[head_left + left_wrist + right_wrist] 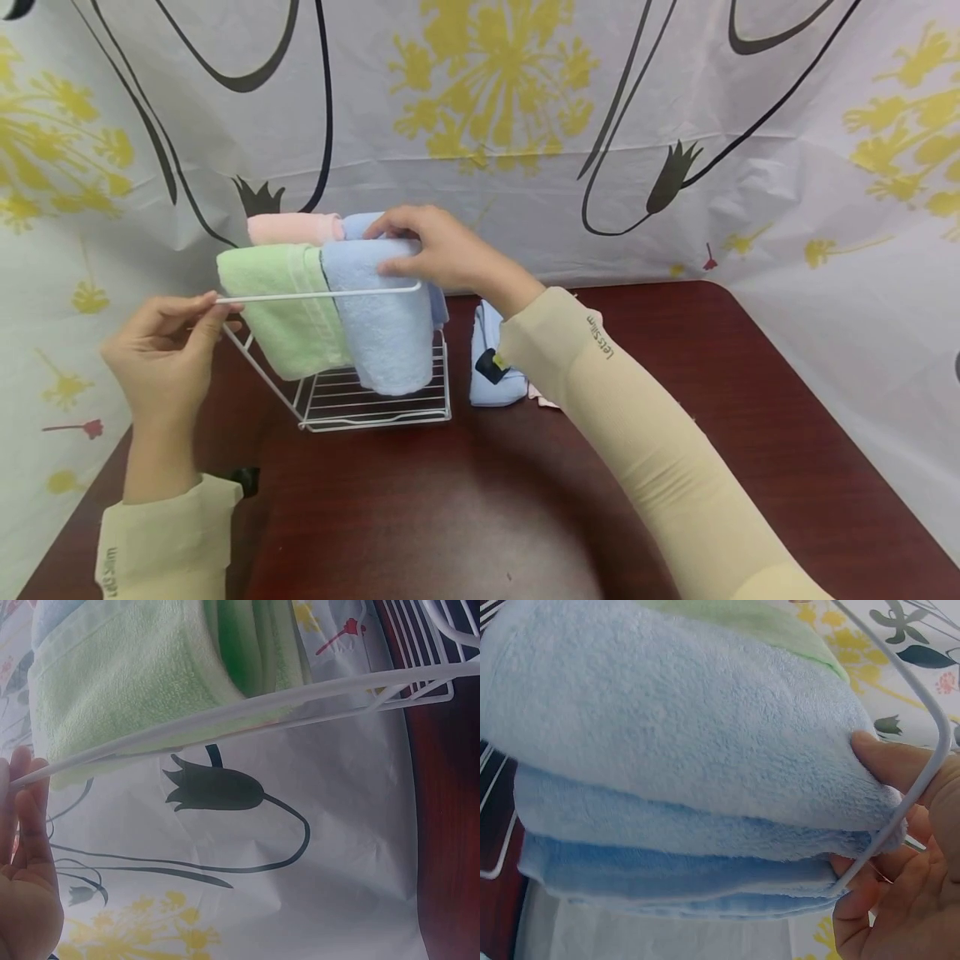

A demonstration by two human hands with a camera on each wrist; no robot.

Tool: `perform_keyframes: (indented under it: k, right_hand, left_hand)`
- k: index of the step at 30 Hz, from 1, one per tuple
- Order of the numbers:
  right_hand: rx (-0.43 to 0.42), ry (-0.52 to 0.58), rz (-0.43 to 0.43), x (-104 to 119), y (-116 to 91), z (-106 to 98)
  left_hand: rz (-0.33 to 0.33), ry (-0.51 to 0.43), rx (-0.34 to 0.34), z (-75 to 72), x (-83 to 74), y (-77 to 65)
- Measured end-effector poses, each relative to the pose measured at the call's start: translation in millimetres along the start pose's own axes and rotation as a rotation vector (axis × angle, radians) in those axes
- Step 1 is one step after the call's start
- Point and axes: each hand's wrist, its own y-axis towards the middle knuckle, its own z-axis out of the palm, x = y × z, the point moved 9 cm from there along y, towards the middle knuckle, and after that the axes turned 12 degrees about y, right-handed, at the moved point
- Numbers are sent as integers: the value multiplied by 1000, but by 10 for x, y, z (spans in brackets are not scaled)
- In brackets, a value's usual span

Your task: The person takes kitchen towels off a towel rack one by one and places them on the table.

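A white wire rack (375,426) stands on the table, with towels upright in its upper part. In front are a light green towel (288,312) and a light blue towel (382,333); behind them show a pink towel (288,227) and another blue towel (357,223). My left hand (167,354) pinches the left end of the rack's top bar (225,716) between thumb and fingers. My right hand (459,257) grips the top of the front blue towel, thumb (889,757) on its near face and fingers behind, beside the rack's bent wire (939,724).
Right of the rack, a folded blue towel (491,393) and a bit of pink cloth (546,400) lie on the dark red table (420,508), partly under my right forearm. A flower-patterned white sheet (360,108) hangs behind and at both sides.
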Motion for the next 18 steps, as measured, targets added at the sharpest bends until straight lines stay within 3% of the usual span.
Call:
perform_keyframes:
  k: [7,13,18]
  right_hand:
    - [-68,79,-78,-20,-4,-25]
    - [-123,87,-154,29,-56,-48]
    - [-156,81,-168,33,-76,-55]
  left_hand:
    - [-8,13,-7,4,13,-4]
    - [-4,-2,-8,14,0,-1]
    - [-5,17,-13,3,-2,-6]
